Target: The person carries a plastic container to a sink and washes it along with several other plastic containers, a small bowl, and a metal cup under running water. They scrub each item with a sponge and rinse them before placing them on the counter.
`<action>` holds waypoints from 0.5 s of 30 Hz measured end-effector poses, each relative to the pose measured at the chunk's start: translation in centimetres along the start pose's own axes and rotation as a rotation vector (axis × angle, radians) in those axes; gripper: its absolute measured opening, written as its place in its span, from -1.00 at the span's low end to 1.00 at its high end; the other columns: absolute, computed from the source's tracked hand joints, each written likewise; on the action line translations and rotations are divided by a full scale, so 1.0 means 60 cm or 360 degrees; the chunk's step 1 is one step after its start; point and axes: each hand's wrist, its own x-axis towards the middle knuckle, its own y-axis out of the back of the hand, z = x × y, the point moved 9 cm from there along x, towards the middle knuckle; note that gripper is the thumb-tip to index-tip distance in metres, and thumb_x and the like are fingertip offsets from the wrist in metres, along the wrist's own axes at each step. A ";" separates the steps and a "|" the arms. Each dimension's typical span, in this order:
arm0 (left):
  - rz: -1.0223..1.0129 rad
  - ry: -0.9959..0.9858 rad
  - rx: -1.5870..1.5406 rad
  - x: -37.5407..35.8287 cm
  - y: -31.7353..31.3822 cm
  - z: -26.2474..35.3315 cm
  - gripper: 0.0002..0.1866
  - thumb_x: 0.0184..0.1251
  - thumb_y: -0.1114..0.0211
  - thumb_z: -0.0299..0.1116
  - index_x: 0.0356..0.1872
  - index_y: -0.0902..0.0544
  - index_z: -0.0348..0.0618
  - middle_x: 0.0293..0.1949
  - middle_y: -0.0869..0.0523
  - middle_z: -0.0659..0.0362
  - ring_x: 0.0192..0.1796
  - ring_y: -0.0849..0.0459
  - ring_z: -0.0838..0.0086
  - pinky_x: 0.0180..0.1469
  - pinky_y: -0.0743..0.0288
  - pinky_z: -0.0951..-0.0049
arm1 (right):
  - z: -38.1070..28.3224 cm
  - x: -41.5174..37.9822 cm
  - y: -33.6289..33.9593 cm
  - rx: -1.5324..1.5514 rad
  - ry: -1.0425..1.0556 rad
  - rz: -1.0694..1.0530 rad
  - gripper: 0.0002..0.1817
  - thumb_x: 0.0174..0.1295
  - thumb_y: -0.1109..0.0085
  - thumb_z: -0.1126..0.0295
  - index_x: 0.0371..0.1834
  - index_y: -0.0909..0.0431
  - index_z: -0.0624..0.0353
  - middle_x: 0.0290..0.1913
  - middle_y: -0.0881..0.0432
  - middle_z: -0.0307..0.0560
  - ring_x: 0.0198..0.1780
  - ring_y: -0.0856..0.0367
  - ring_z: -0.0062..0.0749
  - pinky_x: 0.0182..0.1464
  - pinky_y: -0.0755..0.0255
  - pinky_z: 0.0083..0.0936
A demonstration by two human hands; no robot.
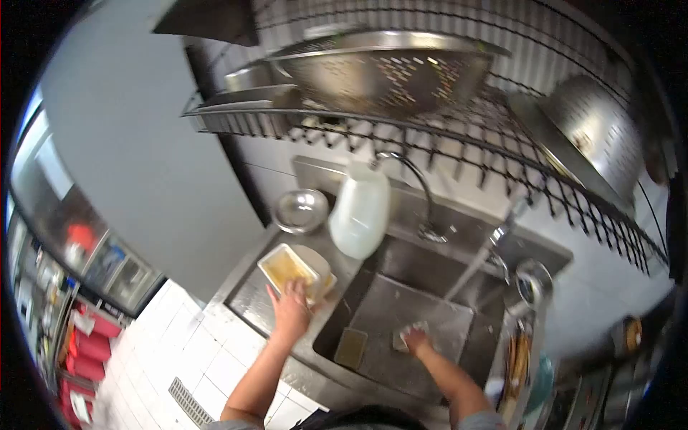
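My left hand is at the near edge of a white rectangular container with yellow residue inside. Its thumb is spread to the left, and the fingertips touch the container. Partly under that container is a round pale dish or lid on the steel drainboard. Down in the sink, my right hand is closed around a small whitish thing, too blurred to name. Left of it, a small rectangular container lies on the sink floor. Water streams from the right-hand tap.
A whitish plastic jug and a steel bowl stand behind the drainboard. A black-hosed faucet rises at the sink's back. Overhead, a wire rack holds a large perforated pan and a colander. Utensils stand at right.
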 end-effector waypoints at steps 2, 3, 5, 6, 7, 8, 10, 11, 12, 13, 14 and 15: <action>-0.0035 0.0079 -0.0094 -0.035 0.009 0.025 -0.20 0.02 -0.30 -0.01 0.25 -0.21 -0.20 0.22 -0.27 -0.06 0.33 -0.14 0.10 0.26 0.23 -0.33 | 0.032 0.029 -0.082 0.0612 -0.0302 -0.0111 -0.53 0.29 0.17 0.18 0.24 -0.28 0.08 0.37 -0.12 -0.02 0.37 -0.06 -0.05 0.36 0.05 -0.26; -0.0049 0.0081 -0.0174 -0.052 0.014 0.037 -0.15 -0.02 -0.37 -0.09 0.28 -0.13 -0.11 0.29 -0.15 -0.05 0.38 -0.04 0.06 0.28 0.29 -0.31 | 0.050 0.039 -0.146 0.0660 -0.0447 -0.0181 -0.55 0.28 0.16 0.21 0.21 -0.33 0.09 0.34 -0.16 -0.02 0.35 -0.09 -0.07 0.36 0.05 -0.25; 0.0052 0.0188 -0.0318 -0.077 0.028 0.047 -0.19 -0.01 -0.37 -0.19 0.28 -0.14 -0.08 0.30 -0.12 -0.06 0.38 0.01 -0.05 0.27 0.30 -0.32 | 0.053 0.054 -0.166 0.0371 -0.0395 -0.0289 -0.68 0.25 0.15 0.28 0.00 -0.49 0.06 0.06 -0.41 -0.02 0.17 -0.32 -0.10 0.20 -0.16 -0.25; 0.0064 0.0167 -0.0356 -0.084 0.034 0.055 -0.22 -0.01 -0.36 -0.23 0.26 -0.17 -0.07 0.30 -0.12 -0.06 0.37 0.01 -0.07 0.26 0.28 -0.33 | 0.041 0.041 -0.164 0.0027 -0.0200 -0.0321 -0.71 0.21 0.15 0.31 -0.18 -0.61 0.02 -0.19 -0.61 -0.02 0.00 -0.51 -0.11 0.04 -0.37 -0.26; 0.0065 0.0138 -0.0400 -0.093 0.038 0.064 -0.24 -0.01 -0.36 -0.27 0.25 -0.20 -0.06 0.30 -0.12 -0.06 0.37 0.01 -0.09 0.25 0.26 -0.33 | 0.039 0.046 -0.168 0.0100 -0.0179 -0.0260 -0.72 0.20 0.12 0.31 -0.16 -0.61 0.03 -0.20 -0.62 -0.02 -0.02 -0.53 -0.12 0.02 -0.38 -0.27; 0.0057 0.0102 -0.0454 -0.100 0.037 0.073 -0.27 -0.01 -0.35 -0.31 0.24 -0.23 -0.06 0.30 -0.12 -0.07 0.37 0.02 -0.11 0.25 0.24 -0.34 | 0.036 0.036 -0.176 0.0177 -0.0169 -0.0209 -0.72 0.19 0.09 0.31 -0.15 -0.60 0.04 -0.21 -0.62 -0.01 -0.03 -0.54 -0.12 0.00 -0.40 -0.28; -0.0062 -0.0070 -0.0651 -0.112 0.014 0.104 -0.34 -0.01 -0.34 -0.36 0.20 -0.29 -0.04 0.29 -0.13 -0.08 0.36 0.00 -0.10 0.24 0.18 -0.34 | 0.038 0.004 -0.143 0.0710 -0.0234 -0.0048 -0.70 0.12 -0.03 0.30 -0.12 -0.58 0.14 -0.16 -0.60 0.08 -0.09 -0.56 -0.04 -0.03 -0.40 -0.28; -0.0132 -0.0173 -0.0767 -0.119 -0.002 0.125 -0.37 -0.01 -0.33 -0.39 0.18 -0.33 -0.04 0.29 -0.13 -0.09 0.36 -0.01 -0.10 0.23 0.15 -0.33 | 0.040 -0.001 -0.152 0.0953 -0.0281 -0.0136 -0.68 0.13 -0.05 0.33 -0.06 -0.53 0.19 -0.09 -0.56 0.09 -0.03 -0.52 -0.07 0.01 -0.39 -0.28; -0.0161 -0.0280 -0.0898 -0.126 -0.021 0.148 -0.43 0.00 -0.32 -0.41 0.13 -0.38 -0.05 0.27 -0.14 -0.11 0.35 -0.04 -0.10 0.25 0.07 -0.25 | 0.049 -0.002 -0.169 0.1197 -0.0342 -0.0214 -0.63 0.13 -0.07 0.36 0.01 -0.48 0.24 -0.01 -0.53 0.10 0.03 -0.49 -0.10 0.04 -0.37 -0.28; -0.0236 -0.0404 -0.0997 -0.131 -0.052 0.170 -0.41 0.02 -0.31 -0.41 0.15 -0.36 -0.04 0.28 -0.13 -0.12 0.35 -0.02 -0.12 0.28 0.05 -0.15 | 0.060 -0.014 -0.186 0.1445 -0.0409 -0.0279 -0.59 0.13 -0.09 0.39 0.07 -0.43 0.30 0.07 -0.49 0.10 0.09 -0.46 -0.13 0.08 -0.35 -0.28; -0.0334 -0.0416 -0.1071 -0.135 -0.101 0.181 -0.32 -0.01 -0.36 -0.33 0.21 -0.29 -0.01 0.30 -0.08 -0.14 0.36 0.01 -0.12 0.29 0.06 -0.13 | 0.071 -0.039 -0.192 0.1759 -0.0619 -0.0320 -0.57 0.13 -0.11 0.37 0.07 -0.42 0.31 0.06 -0.50 0.07 0.07 -0.46 -0.17 0.08 -0.35 -0.30; -0.0440 -0.0423 -0.1140 -0.139 -0.146 0.193 -0.22 -0.04 -0.41 -0.26 0.26 -0.22 0.02 0.31 -0.04 -0.15 0.36 0.04 -0.12 0.30 0.06 -0.10 | 0.069 -0.063 -0.178 0.2077 -0.0829 -0.0355 -0.55 0.12 -0.14 0.35 0.08 -0.40 0.32 0.04 -0.51 0.05 0.06 -0.47 -0.22 0.07 -0.35 -0.32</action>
